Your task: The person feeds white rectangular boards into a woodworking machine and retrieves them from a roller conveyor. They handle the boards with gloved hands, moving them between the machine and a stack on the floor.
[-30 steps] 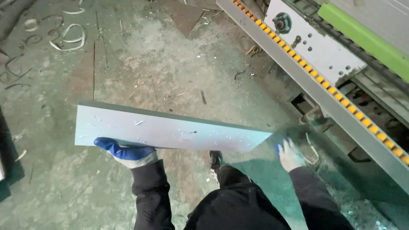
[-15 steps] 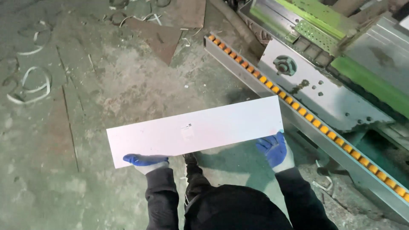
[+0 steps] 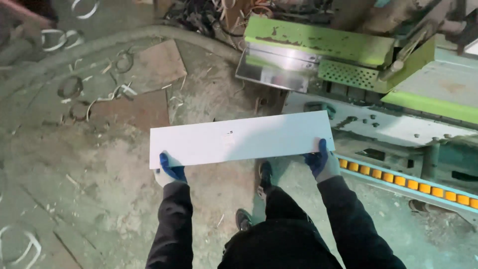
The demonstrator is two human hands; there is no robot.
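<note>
I hold a long white rectangular panel (image 3: 244, 138) flat in front of me, level with my waist. My left hand (image 3: 171, 171), in a blue and white glove, grips its near left corner. My right hand (image 3: 322, 162), gloved the same way, grips the near right corner. The panel's right end hangs over the edge of a green machine (image 3: 348, 55). Below the board I see my dark sleeves and shoes.
A conveyor rail with yellow-orange rollers (image 3: 413, 187) runs along the machine at right. A shiny metal plate (image 3: 271, 69) juts from the machine's front. Curled plastic strips (image 3: 107, 94) and brown boards (image 3: 154, 65) lie on the dusty concrete floor at left.
The panel has turned from tilted on edge to flat and level, and I have stepped closer to the green machine, whose front end now fills the upper right.
</note>
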